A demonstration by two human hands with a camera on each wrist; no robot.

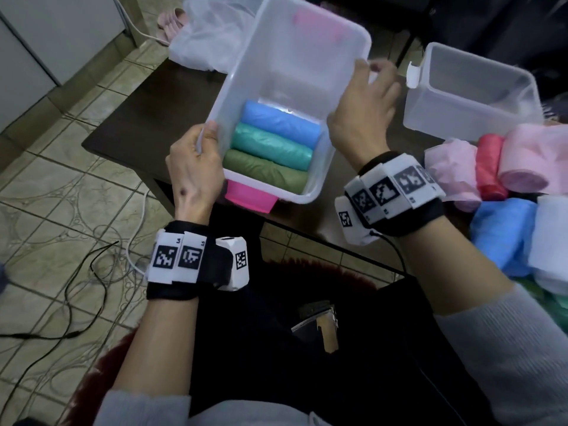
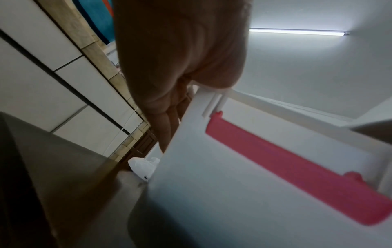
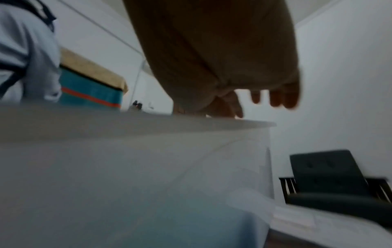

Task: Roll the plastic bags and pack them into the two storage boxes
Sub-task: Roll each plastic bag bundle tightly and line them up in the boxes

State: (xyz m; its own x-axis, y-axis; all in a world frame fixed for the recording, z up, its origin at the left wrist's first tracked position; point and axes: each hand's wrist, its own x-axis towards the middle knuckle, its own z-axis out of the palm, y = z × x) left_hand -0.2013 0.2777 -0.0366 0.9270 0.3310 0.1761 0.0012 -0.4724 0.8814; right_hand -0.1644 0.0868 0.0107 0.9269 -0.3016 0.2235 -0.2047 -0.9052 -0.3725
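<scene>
Three rolled bags, blue, teal and olive, lie side by side at the near end of the translucent storage box, long axes across it. Left hand grips its near-left rim; right hand rests on the right rim, fingers loosely spread. Second box stands to the right on the dark table.

A dark brown table fills the centre of the head view. At ten o'clock, beige patterned floor tiles carry a white cable and thin black wires toward eight o'clock. A pink slipper lies at eleven o'clock beside white cabinet panels. In the right wrist view, a dark armchair sits at four o'clock against a pale wall.
</scene>
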